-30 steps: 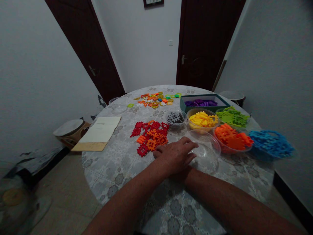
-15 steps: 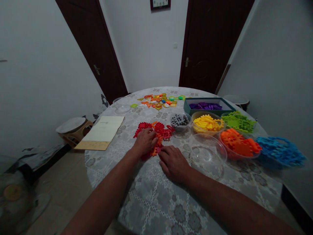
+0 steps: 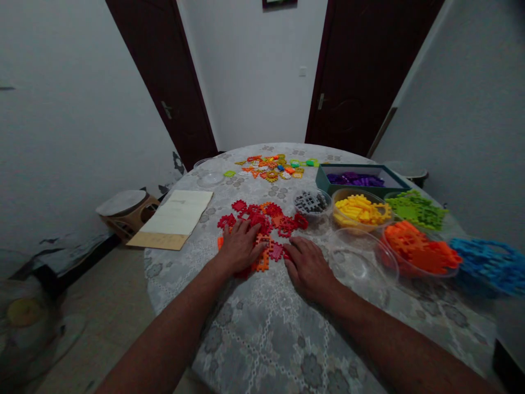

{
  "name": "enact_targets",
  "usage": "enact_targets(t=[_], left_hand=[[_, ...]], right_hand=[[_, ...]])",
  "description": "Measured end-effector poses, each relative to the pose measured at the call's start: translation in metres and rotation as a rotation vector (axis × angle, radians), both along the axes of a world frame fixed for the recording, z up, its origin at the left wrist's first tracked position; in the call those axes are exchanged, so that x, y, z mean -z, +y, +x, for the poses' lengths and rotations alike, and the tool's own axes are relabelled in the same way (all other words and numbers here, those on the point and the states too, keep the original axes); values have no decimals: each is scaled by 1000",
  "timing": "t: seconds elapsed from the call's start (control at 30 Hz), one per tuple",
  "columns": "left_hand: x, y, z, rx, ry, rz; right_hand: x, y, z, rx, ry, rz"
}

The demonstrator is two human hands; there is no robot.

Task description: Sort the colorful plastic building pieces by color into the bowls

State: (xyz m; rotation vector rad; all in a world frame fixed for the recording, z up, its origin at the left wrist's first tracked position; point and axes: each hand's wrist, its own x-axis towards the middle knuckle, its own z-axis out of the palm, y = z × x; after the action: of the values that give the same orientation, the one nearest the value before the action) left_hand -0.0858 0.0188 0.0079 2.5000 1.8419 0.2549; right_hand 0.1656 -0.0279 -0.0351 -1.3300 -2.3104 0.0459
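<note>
Resting on the pieces (image 3: 266, 221) at mid-frame, the left grip (image 3: 240, 246) looks loosely splayed, no firm hold visible; pressing down could skid them. The right grip (image 3: 309, 268), curled at their right edge, hold untellable, could bump the clear tub (image 3: 363, 265), right of centre, by swinging wide

Red and orange pile (image 3: 262, 223); grey floral tablecloth (image 3: 307, 342); yellow pieces (image 3: 359, 210).

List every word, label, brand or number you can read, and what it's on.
No text is readable.
Booklet: faint marks on its page, too blurred to read.
Wall frame: cut off at the top edge, nothing legible.
Red pieces: no lettering I can make out.
</note>
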Motion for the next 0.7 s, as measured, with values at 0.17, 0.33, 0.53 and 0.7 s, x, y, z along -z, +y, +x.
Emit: enact_targets(t=[0.17,0.33,0.53,0.7], left_hand=[[0,-22,10,68,-53,-54],[2,-25,9,121,-88,-62],[12,-19,-1,139,-60,-63],[16,-10,-9,76,-45,-18]], right_hand=[[0,-1,4,-21,-6,4],[-3,-2,7,-39,-1,-20],[-5,-4,5,-10,14,-53],[-6,-5,-1,-22,11,-74]])
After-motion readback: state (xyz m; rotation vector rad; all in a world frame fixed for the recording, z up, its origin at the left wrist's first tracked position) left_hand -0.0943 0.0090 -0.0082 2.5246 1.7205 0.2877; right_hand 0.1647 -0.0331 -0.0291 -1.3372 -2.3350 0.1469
